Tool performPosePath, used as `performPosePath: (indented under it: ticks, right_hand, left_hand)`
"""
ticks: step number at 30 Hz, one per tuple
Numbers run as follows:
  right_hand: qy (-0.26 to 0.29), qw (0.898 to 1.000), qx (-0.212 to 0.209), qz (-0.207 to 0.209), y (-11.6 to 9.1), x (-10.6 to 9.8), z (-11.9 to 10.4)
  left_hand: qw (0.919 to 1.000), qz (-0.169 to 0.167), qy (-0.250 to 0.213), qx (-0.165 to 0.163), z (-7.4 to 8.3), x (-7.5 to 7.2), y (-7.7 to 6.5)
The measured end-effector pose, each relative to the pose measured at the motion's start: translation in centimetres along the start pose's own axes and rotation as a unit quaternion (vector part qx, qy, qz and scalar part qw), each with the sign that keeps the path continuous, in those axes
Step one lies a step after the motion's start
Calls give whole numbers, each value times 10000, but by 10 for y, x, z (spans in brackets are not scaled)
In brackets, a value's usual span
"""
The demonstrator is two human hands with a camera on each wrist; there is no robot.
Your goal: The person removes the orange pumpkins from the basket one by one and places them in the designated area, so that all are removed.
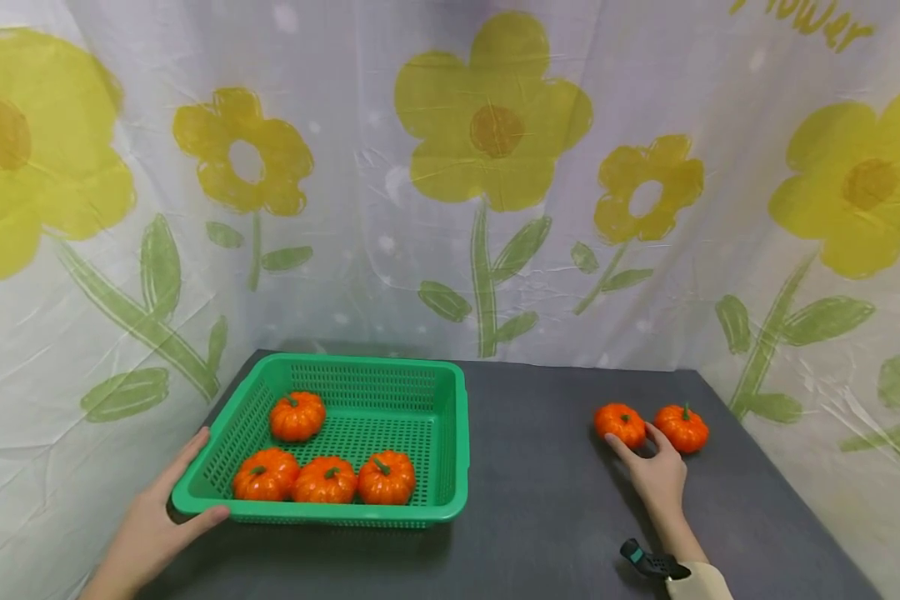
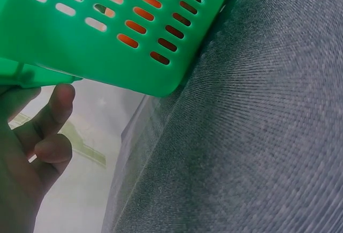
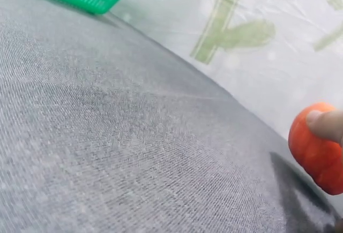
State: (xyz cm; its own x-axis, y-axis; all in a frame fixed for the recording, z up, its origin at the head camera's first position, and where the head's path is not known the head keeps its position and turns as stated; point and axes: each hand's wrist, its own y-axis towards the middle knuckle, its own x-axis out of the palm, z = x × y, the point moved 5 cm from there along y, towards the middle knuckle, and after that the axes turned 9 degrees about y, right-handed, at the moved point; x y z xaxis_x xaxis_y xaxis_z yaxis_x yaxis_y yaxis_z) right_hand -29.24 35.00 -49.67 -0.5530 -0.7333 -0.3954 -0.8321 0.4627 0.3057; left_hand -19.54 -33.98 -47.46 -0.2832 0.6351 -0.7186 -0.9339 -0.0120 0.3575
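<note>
On the right side of the dark table, my right hand point(image 1: 657, 477) grips a small orange pumpkin point(image 1: 621, 423) between thumb and fingers. The right wrist view shows the thumb pressed on this pumpkin point(image 3: 316, 155), with a shadow on the cloth below. Just right of it sits a second pumpkin point(image 1: 682, 428) with a green stem. My left hand point(image 1: 150, 527) holds the near left corner of a green plastic basket point(image 1: 459, 433), thumb on the front rim. In the left wrist view, fingers point(image 2: 61, 100) curl under the rim. Several pumpkins point(image 1: 297, 417) lie inside, most along the front wall.
A grey-black cloth point(image 1: 540, 500) covers the table. White curtains point(image 1: 360, 275) printed with yellow flowers stand close behind the table and along both sides. A black strap point(image 1: 652, 562) is on the right wrist, by a cream sleeve point(image 1: 699, 582).
</note>
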Motion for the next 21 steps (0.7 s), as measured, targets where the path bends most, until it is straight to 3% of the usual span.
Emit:
performPosePath:
  ticks: [8, 21]
  right_hand:
    - [-251, 9993, -81, 276, 0, -3, 6]
    - [-439, 9986, 96, 287, -2, -5, 1]
  left_hand:
    - [9997, -129, -16, -199, -3, 3, -2]
    - [9998, -98, -154, -48, -1, 1, 1]
